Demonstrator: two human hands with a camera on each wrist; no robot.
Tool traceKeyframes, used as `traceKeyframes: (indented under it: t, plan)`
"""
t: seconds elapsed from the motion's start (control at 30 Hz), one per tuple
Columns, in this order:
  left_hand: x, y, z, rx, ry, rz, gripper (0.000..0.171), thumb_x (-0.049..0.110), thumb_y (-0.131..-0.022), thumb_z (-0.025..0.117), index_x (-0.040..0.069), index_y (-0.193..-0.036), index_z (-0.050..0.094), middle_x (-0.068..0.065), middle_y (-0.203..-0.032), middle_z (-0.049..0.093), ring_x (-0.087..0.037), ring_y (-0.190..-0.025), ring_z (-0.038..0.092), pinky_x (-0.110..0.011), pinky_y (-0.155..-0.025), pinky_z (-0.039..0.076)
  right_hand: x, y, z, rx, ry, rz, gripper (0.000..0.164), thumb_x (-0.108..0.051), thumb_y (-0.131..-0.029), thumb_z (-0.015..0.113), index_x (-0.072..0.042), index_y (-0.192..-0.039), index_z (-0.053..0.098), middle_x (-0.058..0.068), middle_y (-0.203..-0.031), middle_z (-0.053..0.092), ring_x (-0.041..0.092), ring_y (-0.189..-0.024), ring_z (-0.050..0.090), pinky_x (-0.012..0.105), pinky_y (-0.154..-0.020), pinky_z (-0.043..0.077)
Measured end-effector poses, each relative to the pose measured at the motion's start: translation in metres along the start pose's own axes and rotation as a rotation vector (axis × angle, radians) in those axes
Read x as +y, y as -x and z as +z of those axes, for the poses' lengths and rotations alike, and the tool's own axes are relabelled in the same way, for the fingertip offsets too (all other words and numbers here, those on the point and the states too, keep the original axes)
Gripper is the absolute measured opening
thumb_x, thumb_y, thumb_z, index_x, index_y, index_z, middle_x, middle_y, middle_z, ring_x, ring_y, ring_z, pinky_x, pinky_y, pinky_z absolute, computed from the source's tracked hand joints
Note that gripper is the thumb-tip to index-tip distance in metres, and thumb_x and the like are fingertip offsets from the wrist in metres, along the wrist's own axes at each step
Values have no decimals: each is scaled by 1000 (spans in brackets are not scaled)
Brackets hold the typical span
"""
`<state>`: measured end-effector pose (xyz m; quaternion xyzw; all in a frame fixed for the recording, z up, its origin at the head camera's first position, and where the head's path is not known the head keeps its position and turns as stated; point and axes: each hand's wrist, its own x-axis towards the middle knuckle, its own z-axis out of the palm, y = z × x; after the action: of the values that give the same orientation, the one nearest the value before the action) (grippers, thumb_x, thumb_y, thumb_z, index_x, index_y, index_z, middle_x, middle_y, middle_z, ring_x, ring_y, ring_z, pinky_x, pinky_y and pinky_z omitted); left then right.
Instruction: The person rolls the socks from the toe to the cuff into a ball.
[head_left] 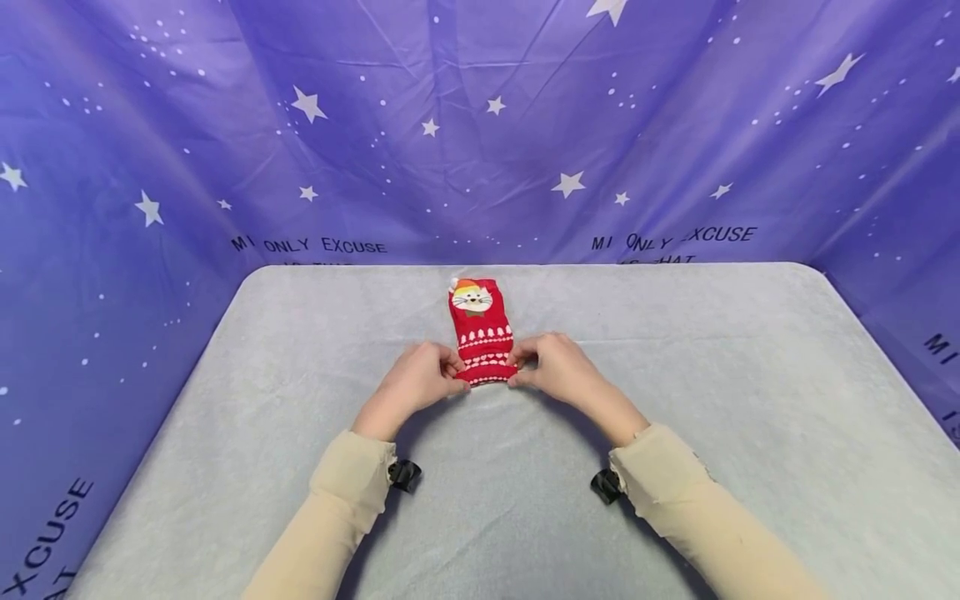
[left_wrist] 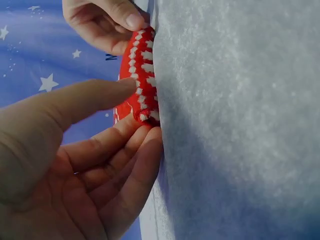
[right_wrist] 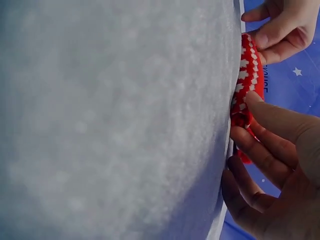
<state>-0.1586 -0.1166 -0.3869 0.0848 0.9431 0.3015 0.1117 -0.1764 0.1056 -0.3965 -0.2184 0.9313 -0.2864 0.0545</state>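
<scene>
The head view is bright and even, with the pattern of the red knit [head_left: 484, 333] quite clear; soft shadows lie on the table [head_left: 495, 492] at 5 and 7 o'clock, and the curtain [head_left: 480, 158] looks stretched near 8. Both wrist views are dimmer, the table surface blurred, with a bluish shadow around 5 o'clock

One red knitted piece [head_left: 483, 342] is seen on one counter [head_left: 712, 383]. Two hands are counted at it: one left hand [head_left: 420, 379] and one right hand [head_left: 562, 368]. Two sleeves [head_left: 348, 479] and two black wrist devices [head_left: 406, 475] are shown on the piece's near side; beyond it, over ten white stars [head_left: 308, 104] are counted.
</scene>
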Motion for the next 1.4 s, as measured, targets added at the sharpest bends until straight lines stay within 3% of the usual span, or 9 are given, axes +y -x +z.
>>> traceKeyframes:
  t: [0.2,0.4,0.57,0.67,0.87,1.07,1.27,1.4]
  plan:
    - [2,-3,2,-13,-83,-20,25,23,-74,88,12,-81,67,2,-75,63,-12,-68,54,-25,-66,43,-2,-6,2,-48,67,-23,25,-18,-71,89,-14,-84,67,-1,-79,67,17,-82,56,36,-83,44]
    - [3,-4,3,1,-116,-23,20,18,-76,83,13,-79,64,2,-73,62,-13,-67,53,-26,-63,42,-1,-6,3,10,112,-97,18,-14,-73,83,-14,-82,68,0,-83,67,20,-85,55,37,-82,48]
    - [2,3,6,75,-135,34,17,13,-76,79,12,-81,63,0,-79,61,-13,-71,54,-26,-65,44,1,0,2,58,116,-220,17,-12,-74,81,-13,-83,66,-2,-87,65,19,-85,60,37,-82,52]
    - [2,11,6,120,-159,81,17,12,-77,79,13,-81,63,-1,-82,60,-14,-74,54,-28,-68,46,-1,5,0,50,64,-240,17,-12,-74,81,-14,-83,67,-3,-86,65,15,-80,60,33,-77,51]
    - [2,23,5,104,-133,103,20,12,-77,81,15,-85,64,0,-86,62,-12,-77,56,-29,-71,49,-1,13,-2,-56,-98,-157,12,-9,-78,78,-12,-84,69,-2,-83,69,10,-75,63,22,-70,54]
    - [0,18,7,73,-155,81,25,21,-78,85,13,-94,66,0,-90,63,-14,-79,56,-33,-74,49,6,9,0,-103,-331,-49,8,-5,-81,73,-3,-87,67,6,-82,69,9,-75,61,20,-70,54]
    - [-3,13,4,8,40,11,13,20,-85,78,11,-93,73,0,-82,70,-10,-70,60,-28,-72,51,9,6,1,-154,-490,77,13,-4,-85,65,3,-95,61,7,-81,65,11,-73,60,25,-67,56]
    - [-6,8,4,-20,138,-50,13,22,-90,72,9,-93,75,-2,-83,72,-11,-68,61,-25,-68,49,7,5,0,-156,-507,121,15,-4,-90,60,2,-104,59,11,-86,66,15,-76,63,31,-68,59]
